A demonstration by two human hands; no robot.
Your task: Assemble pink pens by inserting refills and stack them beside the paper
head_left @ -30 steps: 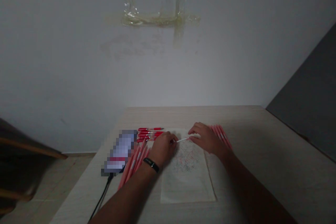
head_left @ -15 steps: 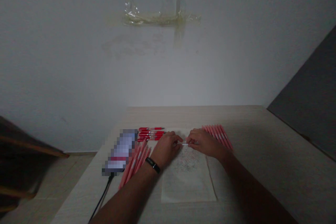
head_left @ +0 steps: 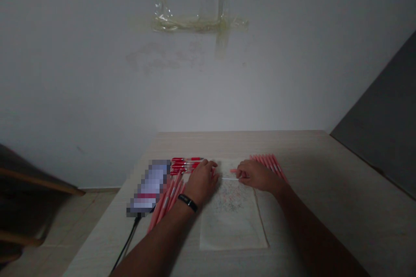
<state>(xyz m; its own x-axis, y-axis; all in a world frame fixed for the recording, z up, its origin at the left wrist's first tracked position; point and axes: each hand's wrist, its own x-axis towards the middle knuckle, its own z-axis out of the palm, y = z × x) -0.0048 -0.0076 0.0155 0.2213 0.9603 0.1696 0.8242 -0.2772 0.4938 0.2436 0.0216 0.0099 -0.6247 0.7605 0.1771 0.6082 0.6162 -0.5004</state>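
My right hand (head_left: 255, 176) lies on the sheet's upper right, pinching a thin white pen refill (head_left: 230, 178) that points left. A small pink piece (head_left: 233, 170) shows just above its fingers. My left hand (head_left: 202, 183), with a black wristband (head_left: 187, 202), has curled fingers beside a bundle of red pens (head_left: 185, 165). A hint of red shows at its fingertips, but what it holds is hidden. A gap separates the refill's tip from my left hand. Pink pen barrels (head_left: 167, 201) lie under my left wrist, and more (head_left: 268, 166) fan out behind my right hand.
A pale wood-grain table (head_left: 308, 169) carries a sheet of paper (head_left: 232, 225) with faint markings. A pixelated phone (head_left: 149, 186) with a black cable (head_left: 128, 242) lies at left. A dark wooden chair (head_left: 19, 190) stands left, a dark panel (head_left: 380, 112) right.
My hands have drawn apart from nearly touching. My right hand has shifted right, carrying the white refill, which now lies level. My left hand has moved slightly left.
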